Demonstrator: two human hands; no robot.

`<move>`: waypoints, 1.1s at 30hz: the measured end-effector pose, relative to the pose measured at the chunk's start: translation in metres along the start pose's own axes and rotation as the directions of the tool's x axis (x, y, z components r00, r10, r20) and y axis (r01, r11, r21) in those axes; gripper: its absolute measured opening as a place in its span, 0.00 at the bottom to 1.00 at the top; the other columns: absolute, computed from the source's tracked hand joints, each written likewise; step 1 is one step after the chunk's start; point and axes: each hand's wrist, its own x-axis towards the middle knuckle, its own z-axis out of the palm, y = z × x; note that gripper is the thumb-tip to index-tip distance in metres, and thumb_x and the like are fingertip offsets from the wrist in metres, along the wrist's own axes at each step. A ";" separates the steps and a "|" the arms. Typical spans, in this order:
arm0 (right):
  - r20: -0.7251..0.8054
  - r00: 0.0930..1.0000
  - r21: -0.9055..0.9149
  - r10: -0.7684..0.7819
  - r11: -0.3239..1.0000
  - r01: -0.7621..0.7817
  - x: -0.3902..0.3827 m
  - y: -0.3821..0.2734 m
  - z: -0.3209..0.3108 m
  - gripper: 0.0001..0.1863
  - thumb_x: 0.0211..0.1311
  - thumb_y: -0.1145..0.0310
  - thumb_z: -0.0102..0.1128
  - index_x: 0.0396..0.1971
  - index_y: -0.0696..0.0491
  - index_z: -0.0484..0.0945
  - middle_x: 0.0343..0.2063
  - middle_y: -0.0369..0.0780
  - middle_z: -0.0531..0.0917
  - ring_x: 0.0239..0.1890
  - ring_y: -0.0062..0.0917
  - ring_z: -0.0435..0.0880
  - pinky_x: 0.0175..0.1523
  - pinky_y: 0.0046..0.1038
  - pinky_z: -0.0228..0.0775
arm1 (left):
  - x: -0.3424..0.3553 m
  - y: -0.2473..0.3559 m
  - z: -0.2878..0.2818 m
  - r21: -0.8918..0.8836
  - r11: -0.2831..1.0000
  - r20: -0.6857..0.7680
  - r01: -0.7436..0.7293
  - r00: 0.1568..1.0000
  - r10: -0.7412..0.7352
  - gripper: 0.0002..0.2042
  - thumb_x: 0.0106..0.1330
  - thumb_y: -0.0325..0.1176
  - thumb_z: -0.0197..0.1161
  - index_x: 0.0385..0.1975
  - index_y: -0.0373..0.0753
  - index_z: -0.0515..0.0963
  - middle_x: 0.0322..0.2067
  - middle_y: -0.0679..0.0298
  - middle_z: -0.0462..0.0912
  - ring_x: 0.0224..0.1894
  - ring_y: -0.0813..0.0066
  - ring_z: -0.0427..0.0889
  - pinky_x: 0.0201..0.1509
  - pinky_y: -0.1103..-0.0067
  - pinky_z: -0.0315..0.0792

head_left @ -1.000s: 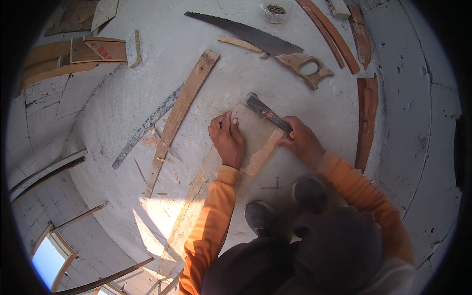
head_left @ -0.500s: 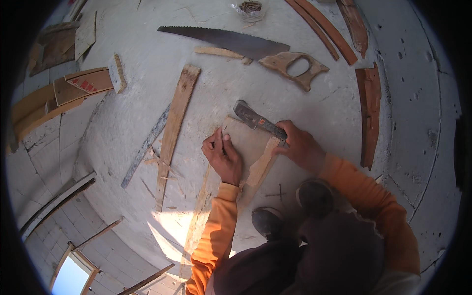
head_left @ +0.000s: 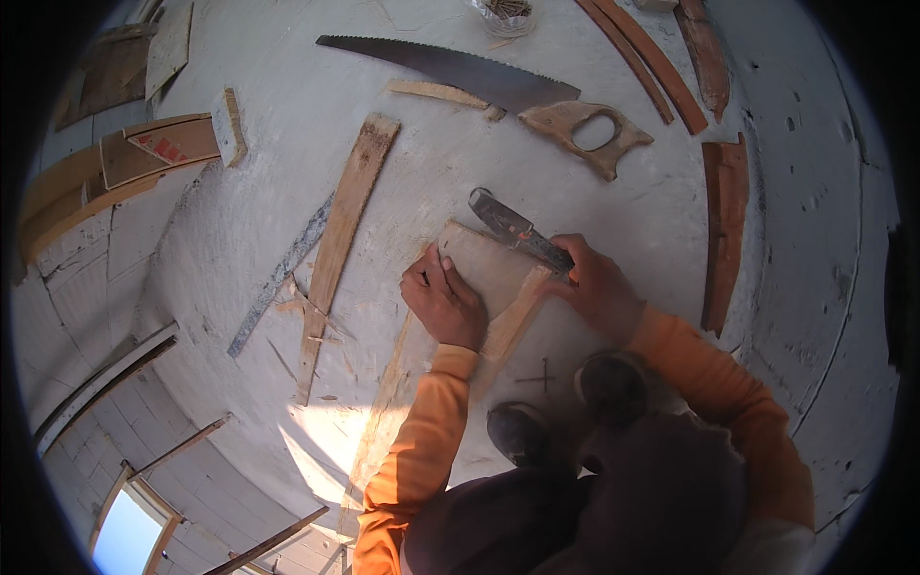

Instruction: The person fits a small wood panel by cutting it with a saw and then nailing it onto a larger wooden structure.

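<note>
A pale, flat wooden board (head_left: 484, 257) lies on the concrete in front of me, tapering back under my left forearm. My left hand (head_left: 446, 302) rests on its far left corner, thumb and index finger pinched at a small dark nail (head_left: 444, 246); the curled fingers partly hide the grip. In my right hand (head_left: 599, 287) is a dark grey metal hammer (head_left: 517, 235), gripped near its close end and angled across the board's right side. Its head points away from me to the left. Beneath it, along the board's right edge, runs a lighter wooden strip (head_left: 517, 316).
Beyond the board lies a handsaw (head_left: 585, 134) with a wooden handle. A long plank (head_left: 345, 240) and a grey strip (head_left: 278, 278) lie left. Reddish wood pieces (head_left: 725, 230) line the right. A clear bag of nails (head_left: 503, 14) sits at the far edge. My shoes (head_left: 517, 431) are close by.
Both hands hold nearly the same pose over the board. The hammer stays in the right hand, slightly turned. The whole view has shifted a little.
</note>
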 end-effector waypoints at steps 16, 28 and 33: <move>-0.058 0.928 -0.327 -0.369 0.885 0.332 -0.025 -0.072 -0.009 0.18 0.77 0.73 0.55 0.60 0.67 0.72 0.44 0.58 0.84 0.41 0.49 0.89 0.46 0.40 0.81 | -0.002 -0.007 0.006 -0.003 0.999 -0.025 0.051 0.998 -0.051 0.17 0.70 0.26 0.57 0.58 0.40 0.77 0.49 0.54 0.76 0.50 0.55 0.73 0.57 0.63 0.65; 0.092 0.805 -0.618 -0.587 0.600 0.508 -0.027 -0.033 0.003 0.18 0.72 0.79 0.59 0.58 0.68 0.75 0.37 0.52 0.82 0.36 0.45 0.86 0.39 0.40 0.80 | -0.004 -0.009 0.003 0.024 0.999 -0.022 0.031 0.999 -0.031 0.20 0.67 0.31 0.60 0.59 0.40 0.76 0.48 0.58 0.73 0.53 0.59 0.73 0.59 0.65 0.65; 0.099 0.925 -0.563 -0.366 0.746 0.355 -0.020 -0.057 0.015 0.15 0.71 0.79 0.59 0.53 0.69 0.79 0.37 0.53 0.84 0.35 0.45 0.87 0.40 0.39 0.80 | -0.007 -0.013 0.002 0.037 0.999 -0.031 0.037 0.999 -0.036 0.20 0.66 0.33 0.62 0.58 0.39 0.77 0.47 0.60 0.74 0.52 0.61 0.74 0.58 0.66 0.67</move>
